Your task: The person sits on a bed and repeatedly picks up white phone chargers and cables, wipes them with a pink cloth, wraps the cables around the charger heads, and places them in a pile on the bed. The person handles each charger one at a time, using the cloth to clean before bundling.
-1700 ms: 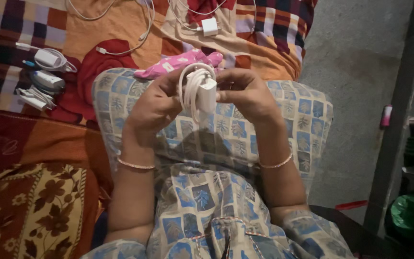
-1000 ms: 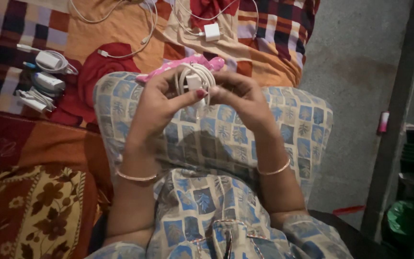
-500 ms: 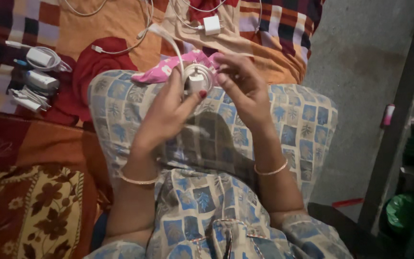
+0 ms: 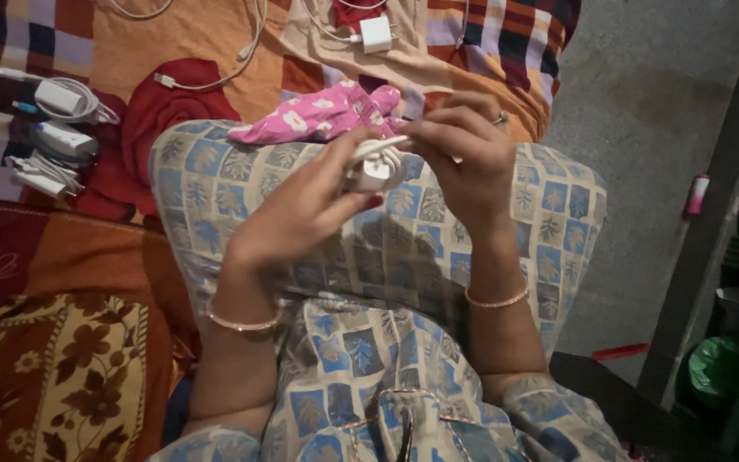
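Head view — both hands (image 4: 387, 184) clamp one coiled white charger (image 4: 371, 167); its plug end mostly hidden by fingers.

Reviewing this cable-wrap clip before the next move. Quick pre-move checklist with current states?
1. Left hand grips the white charger with coiled cable: ok.
2. Right hand pinches the cable strand at the coil: ok.
3. Loose cable end tucked in: cannot tell, fingers hide it.
4. Bundle held above the lap, apart from the pink cloth: ok.
5. Finished wrapped chargers lie to the left on the bedspread: ok.
6. Unwrapped white adapter lies ahead with its cable loose: ok.
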